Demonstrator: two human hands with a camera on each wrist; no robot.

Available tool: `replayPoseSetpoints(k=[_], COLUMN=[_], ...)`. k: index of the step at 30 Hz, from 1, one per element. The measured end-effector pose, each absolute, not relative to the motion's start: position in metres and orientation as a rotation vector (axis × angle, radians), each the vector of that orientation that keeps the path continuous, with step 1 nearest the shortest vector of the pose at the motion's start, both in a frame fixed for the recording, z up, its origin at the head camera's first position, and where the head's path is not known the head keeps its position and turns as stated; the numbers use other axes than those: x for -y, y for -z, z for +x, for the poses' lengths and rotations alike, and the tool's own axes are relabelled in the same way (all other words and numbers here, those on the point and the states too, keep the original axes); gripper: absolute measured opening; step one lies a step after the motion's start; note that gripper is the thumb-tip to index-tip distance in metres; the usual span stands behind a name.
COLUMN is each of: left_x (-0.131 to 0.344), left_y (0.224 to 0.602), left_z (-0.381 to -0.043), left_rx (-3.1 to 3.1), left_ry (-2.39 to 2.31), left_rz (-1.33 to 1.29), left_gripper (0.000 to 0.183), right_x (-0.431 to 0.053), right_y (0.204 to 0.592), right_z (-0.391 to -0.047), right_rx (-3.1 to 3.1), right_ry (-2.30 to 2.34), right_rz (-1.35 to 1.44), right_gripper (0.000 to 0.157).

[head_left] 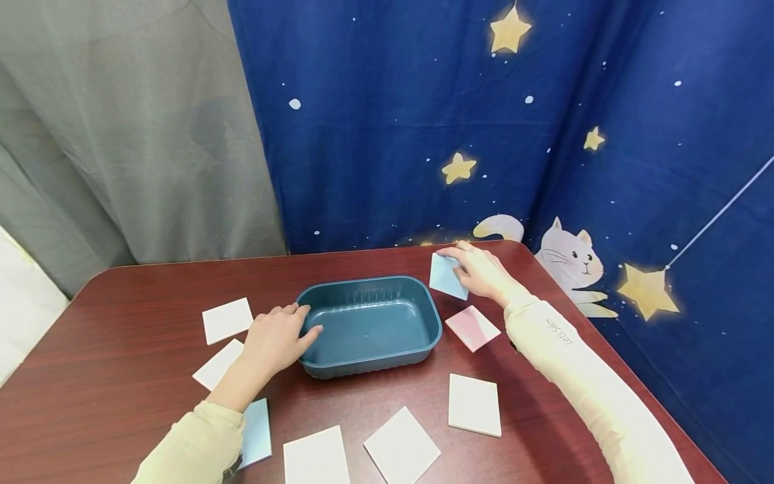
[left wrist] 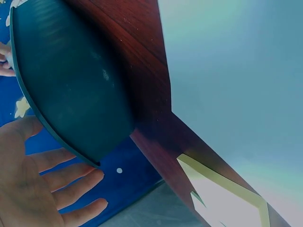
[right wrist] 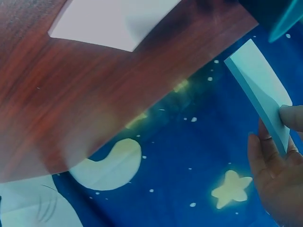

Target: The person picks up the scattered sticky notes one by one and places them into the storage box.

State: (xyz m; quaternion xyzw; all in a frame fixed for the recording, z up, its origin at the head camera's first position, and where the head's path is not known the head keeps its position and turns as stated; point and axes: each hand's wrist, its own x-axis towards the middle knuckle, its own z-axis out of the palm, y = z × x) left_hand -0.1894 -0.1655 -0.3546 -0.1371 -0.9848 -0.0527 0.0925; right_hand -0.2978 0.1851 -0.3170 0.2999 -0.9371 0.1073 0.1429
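Observation:
A light blue sticky note pad (head_left: 446, 275) is pinched between the thumb and fingers of my right hand (head_left: 482, 270), at the far right of the table. In the right wrist view the pad (right wrist: 260, 87) is tilted and held clear of the table, its thick edge showing. My left hand (head_left: 279, 336) rests at the left rim of a dark teal plastic basin (head_left: 370, 359), fingers extended and spread. From the left wrist, those fingers (left wrist: 71, 182) lie along the basin's rim (left wrist: 52, 130). Inside the basin only its bare bottom shows.
A pink pad (head_left: 474, 328) lies just right of the basin. White pads (head_left: 227, 320) lie to the left, with others (head_left: 402, 446) in front and a white one (head_left: 474, 405) front right. Another blue pad (head_left: 256, 433) is partly behind my left sleeve. Curtains (head_left: 393, 134) hang behind the table.

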Motion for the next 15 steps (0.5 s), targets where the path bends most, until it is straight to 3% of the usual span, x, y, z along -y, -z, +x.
replayPoseSetpoints(k=[15], left_x=[0.166], left_y=[0.355], left_z=[-0.190], left_rx=[2.929], left_ry=[0.162], left_rz=[-0.408], left_gripper=[0.052], right_x=[-0.170], right_y=[0.299], right_z=[-0.288], right_rx=[2.625], right_ry=[-0.282], right_rz=[0.943], right_gripper=[0.041])
